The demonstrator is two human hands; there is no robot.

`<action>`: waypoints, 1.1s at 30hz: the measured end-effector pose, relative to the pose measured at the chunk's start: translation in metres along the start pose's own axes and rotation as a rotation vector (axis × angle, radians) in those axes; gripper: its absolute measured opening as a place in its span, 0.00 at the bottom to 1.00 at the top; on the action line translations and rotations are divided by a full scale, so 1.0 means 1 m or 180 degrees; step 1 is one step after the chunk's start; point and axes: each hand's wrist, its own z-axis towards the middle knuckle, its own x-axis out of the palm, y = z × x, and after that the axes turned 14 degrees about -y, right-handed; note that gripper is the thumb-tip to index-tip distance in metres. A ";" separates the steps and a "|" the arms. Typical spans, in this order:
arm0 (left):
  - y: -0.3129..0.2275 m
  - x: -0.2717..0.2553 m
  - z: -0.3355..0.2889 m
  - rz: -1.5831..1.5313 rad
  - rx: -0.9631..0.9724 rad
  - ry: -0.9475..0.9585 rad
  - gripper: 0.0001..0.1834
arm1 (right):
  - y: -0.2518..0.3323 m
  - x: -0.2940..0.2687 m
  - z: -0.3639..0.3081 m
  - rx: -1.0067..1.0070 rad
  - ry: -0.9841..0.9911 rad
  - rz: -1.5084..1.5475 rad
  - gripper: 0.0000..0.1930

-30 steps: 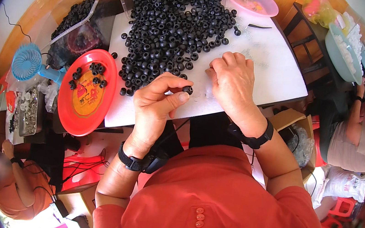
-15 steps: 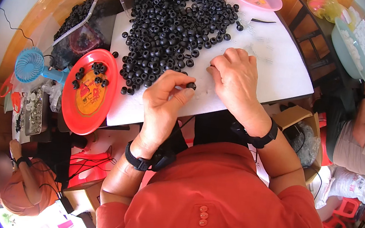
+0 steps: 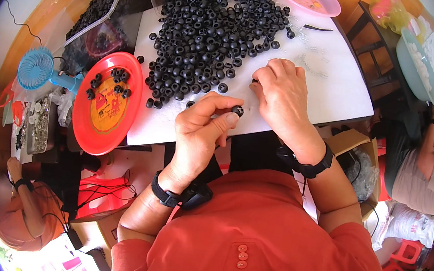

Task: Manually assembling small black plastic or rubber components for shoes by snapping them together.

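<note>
Head view: left hand (image 3: 200, 128) pinches a black bead (image 3: 238, 110) (a slack pinch could drop it); right hand (image 3: 284, 94) curls, contents unclear.

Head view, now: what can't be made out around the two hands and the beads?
All in the head view:
- Whatever the right hand may be pinching: hidden by its own fingers.
- Part of the black bead in the left hand: covered by thumb and forefinger.
- The far end of the bead pile: cut off by the upper edge.
- What the clear bits on the table are: too small and faint.
</note>
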 end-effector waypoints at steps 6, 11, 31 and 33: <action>0.003 -0.010 0.009 -0.1104 -0.0503 -0.0102 0.13 | 0.002 -0.012 0.004 0.0630 -0.0264 0.1364 0.08; 0.008 -0.014 0.014 -0.1775 -0.0498 -0.0079 0.15 | 0.011 -0.021 0.005 0.1433 0.0014 0.2537 0.06; 0.009 -0.001 -0.004 -0.1466 -0.0675 -0.0115 0.09 | 0.034 -0.033 0.015 0.0546 -0.0137 0.2268 0.07; 0.009 -0.001 -0.005 -0.1463 -0.0675 -0.0147 0.08 | 0.035 -0.033 0.015 0.0517 -0.0057 0.2259 0.06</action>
